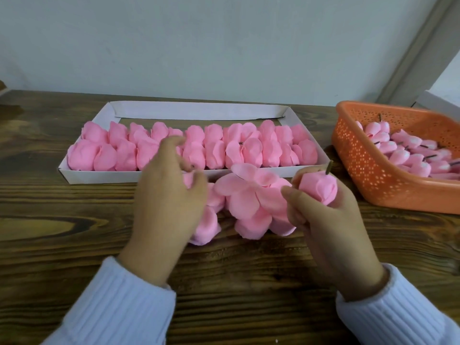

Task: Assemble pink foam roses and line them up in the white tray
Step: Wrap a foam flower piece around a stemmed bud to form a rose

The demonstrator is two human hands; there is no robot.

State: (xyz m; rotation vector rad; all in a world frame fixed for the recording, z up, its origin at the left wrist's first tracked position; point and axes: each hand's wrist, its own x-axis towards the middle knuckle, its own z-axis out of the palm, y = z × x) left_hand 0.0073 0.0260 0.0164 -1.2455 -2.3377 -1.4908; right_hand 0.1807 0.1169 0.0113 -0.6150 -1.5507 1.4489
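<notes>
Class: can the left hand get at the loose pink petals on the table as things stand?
Probably yes: the left hand is over the petals, nothing lies between them, and the right hand holds its bud aside.

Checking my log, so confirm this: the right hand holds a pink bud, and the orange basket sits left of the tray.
Wrong side: the head view shows the basket right of the tray, not left. The right hand does hold a pink bud.

Small craft workbench: wooden table (74, 245), orange basket (368, 170) of rosebuds (398, 155).
</notes>
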